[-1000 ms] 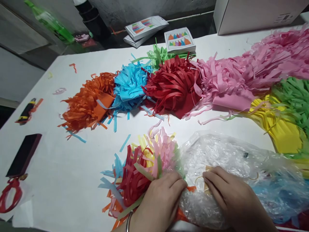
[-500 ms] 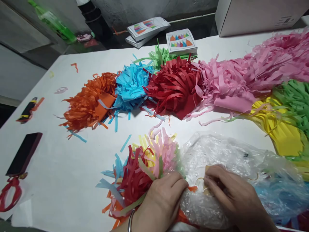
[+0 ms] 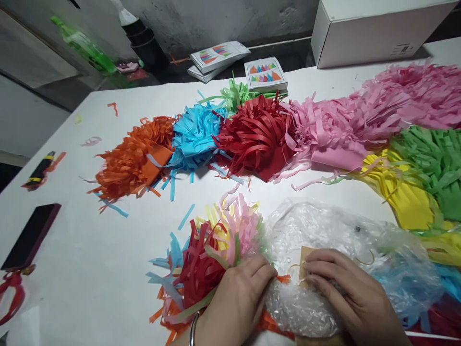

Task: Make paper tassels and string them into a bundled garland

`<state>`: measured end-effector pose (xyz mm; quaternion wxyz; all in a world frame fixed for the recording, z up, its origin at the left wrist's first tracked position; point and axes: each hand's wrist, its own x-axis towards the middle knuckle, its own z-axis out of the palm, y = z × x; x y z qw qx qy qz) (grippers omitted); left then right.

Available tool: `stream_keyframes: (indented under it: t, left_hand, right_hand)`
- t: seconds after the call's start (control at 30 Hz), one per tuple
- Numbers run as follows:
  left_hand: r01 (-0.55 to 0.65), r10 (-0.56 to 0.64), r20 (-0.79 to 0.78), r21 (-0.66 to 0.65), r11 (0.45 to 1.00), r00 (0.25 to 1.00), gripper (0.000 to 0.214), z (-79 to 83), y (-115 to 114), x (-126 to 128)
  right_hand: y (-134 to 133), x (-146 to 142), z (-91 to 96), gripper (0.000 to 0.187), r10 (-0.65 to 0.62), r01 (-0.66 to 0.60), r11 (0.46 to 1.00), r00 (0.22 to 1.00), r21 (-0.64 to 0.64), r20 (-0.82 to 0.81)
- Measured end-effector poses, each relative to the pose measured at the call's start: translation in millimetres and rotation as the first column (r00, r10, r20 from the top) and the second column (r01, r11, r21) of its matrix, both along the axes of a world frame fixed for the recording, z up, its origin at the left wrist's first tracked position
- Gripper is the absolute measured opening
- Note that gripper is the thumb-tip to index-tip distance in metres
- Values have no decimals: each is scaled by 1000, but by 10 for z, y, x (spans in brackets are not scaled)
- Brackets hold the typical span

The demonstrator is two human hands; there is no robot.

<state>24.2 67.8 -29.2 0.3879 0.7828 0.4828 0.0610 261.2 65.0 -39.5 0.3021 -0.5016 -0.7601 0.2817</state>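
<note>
- We have our left hand (image 3: 239, 290), a silver metal bangle (image 3: 193, 329) at its wrist, resting with bent fingers where the mixed bundle of multicoloured paper strips (image 3: 203, 259) meets the crinkled clear plastic bag (image 3: 306, 221); its underside is hidden, so we cannot tell whether it grips.
- Our right hand (image 3: 342, 283) bends its fingers onto a small flat tan piece of card (image 3: 305, 254) over the bag; we cannot tell if they pinch or only press.
- The mixed bundle fans out leftward from our left hand, and the bag lies between and beneath both hands, spreading right.
- Beyond them, a smooth white table covering (image 3: 108, 269) carries a row of fringed paper bundles: orange (image 3: 135, 161), light blue (image 3: 198, 132), dark red (image 3: 255, 137) and pink (image 3: 342, 122).
- At our right sit yellow (image 3: 405, 194) and green (image 3: 437, 163) fringed bundles.
- Far left, we see a dark rectangular phone (image 3: 31, 235) near the table's edge.
- At the back stand a large white cardboard carton (image 3: 360, 43) and a green plastic bottle (image 3: 86, 50), before a rough grey wall (image 3: 216, 19).
</note>
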Motion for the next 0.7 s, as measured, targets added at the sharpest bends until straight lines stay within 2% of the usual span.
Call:
stream_keyframes:
  t: [0.1,0.27,0.4,0.5,0.6,0.67,0.7]
  left_hand:
    - [-6,6,12,2,1000,1000,28,3,17,2]
    - [-5,5,26,3,1000,1000,27,7,24,-3]
    - [-14,13,33,13,1000,999,27,1,25,-5]
    - [-12,10,45,32,999,999,25,-14,32,-12]
    - [-17,15,62,37,999,998,25,-15,39,-14]
    - [-23,22,64,15,1000,998,25,-5,39,-10]
    - [-22,22,61,3,1000,998,25,0,38,-7]
  right_hand:
    - [-12,6,-45,17,10,-10,1000,1000,-7,29]
    - [-2,-16,-114,26,46,-44,999,985,-10,168]
    - [130,-46,-80,29,127,-98,988,956,-121,265]
    - [285,-50,-45,35,140,-54,978,891,-204,431]
    - [406,-44,-30,46,10,68,991,812,-112,584]
    - [442,-51,-24,45,-33,77,996,813,-51,581]
    - [448,-59,-20,42,-14,51,997,831,-51,556]
